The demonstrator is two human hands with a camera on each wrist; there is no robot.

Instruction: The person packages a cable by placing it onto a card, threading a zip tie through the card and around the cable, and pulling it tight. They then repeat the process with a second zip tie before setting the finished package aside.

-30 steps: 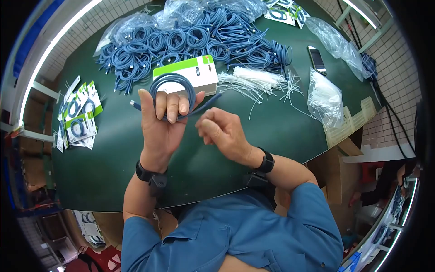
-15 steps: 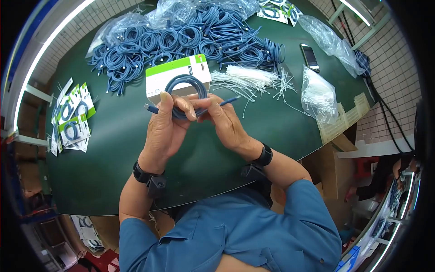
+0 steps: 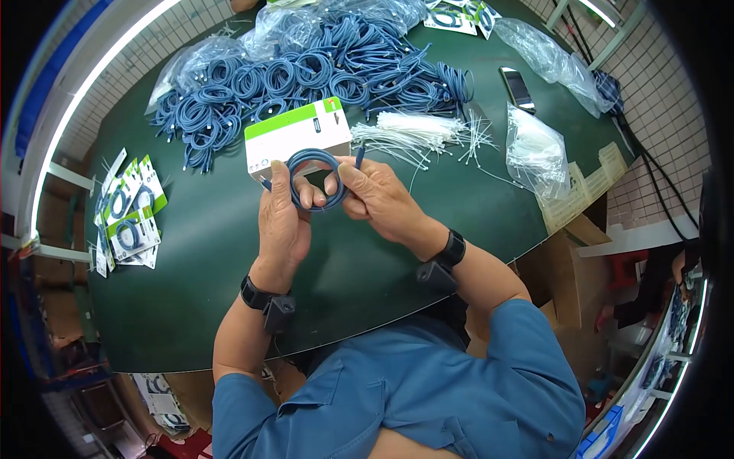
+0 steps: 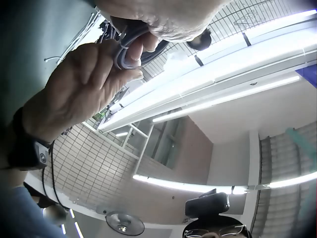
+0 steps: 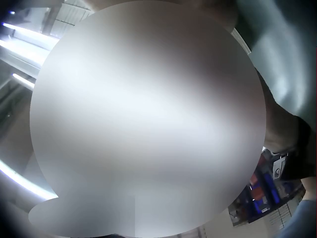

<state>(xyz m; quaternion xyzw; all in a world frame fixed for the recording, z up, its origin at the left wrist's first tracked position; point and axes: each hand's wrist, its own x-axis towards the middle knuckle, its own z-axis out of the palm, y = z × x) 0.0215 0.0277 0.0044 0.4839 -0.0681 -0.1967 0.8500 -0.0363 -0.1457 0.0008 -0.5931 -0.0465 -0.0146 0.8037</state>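
Both hands hold a coiled blue cable (image 3: 313, 154) upright over the table, in front of a white and green box (image 3: 294, 141). My left hand (image 3: 283, 222) grips the coil's left side, thumb up along it and fingertips inside the ring. On the other side my right hand (image 3: 384, 200) pinches the coil between thumb and fingers, and one cable end sticks up beside its thumb. In the left wrist view the coil (image 4: 124, 52) shows between the two hands. A large blur covers most of the right wrist view, so the work is hidden there.
A heap of coiled blue cables (image 3: 252, 80) lies at the back, with plastic bags beside it. White cable ties (image 3: 417, 131) lie right of the box, near a bag of ties (image 3: 537, 149) and a phone (image 3: 518, 89). Carded cables (image 3: 130, 218) are piled at left.
My right hand has come in from beside the coil and now pinches its right side. The coil has moved slightly lower and faces the head camera as a rounder ring.
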